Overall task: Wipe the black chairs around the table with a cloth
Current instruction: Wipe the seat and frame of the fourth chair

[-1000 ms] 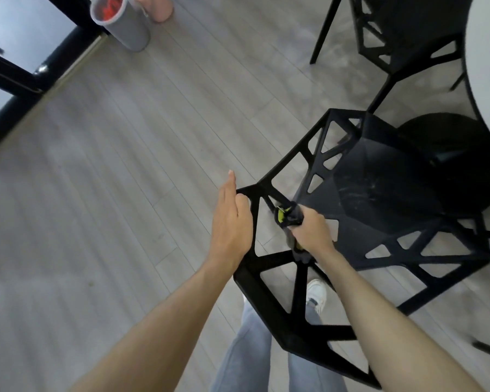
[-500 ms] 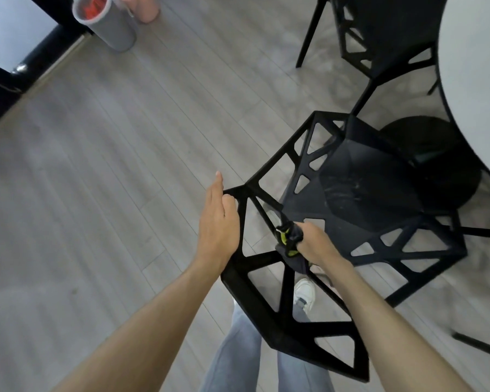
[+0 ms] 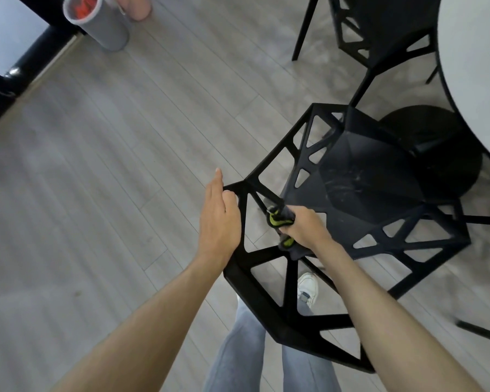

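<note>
Over the last second the right hand (image 3: 306, 227) slides the cloth (image 3: 280, 222) a little way down the slanted bar of the chair's (image 3: 362, 176) backrest, from the upper part of the bar toward the joint where several bars meet, then sits close to that joint. The left hand (image 3: 218, 219) keeps its place on the outer edge of the backrest throughout, and the view drifts so that more of the counter (image 3: 473, 80) shows at the right. This suggests the wiping of the backrest frame is under way, one bar at a time, with the seat (which shows pale scuffs) likely still to do.

The right hand is clamped around the bunched cloth, dark with yellow-green patches, pressing it onto the bar. The left hand lies flat with fingers straight along the backrest's rim, steadying it and holding nothing. The two hands are near each other but apart, with a triangular opening of the frame between them. The chair stands just in front of the person, its seat toward the counter; a second chair (image 3: 379, 32) stands farther off.
</note>
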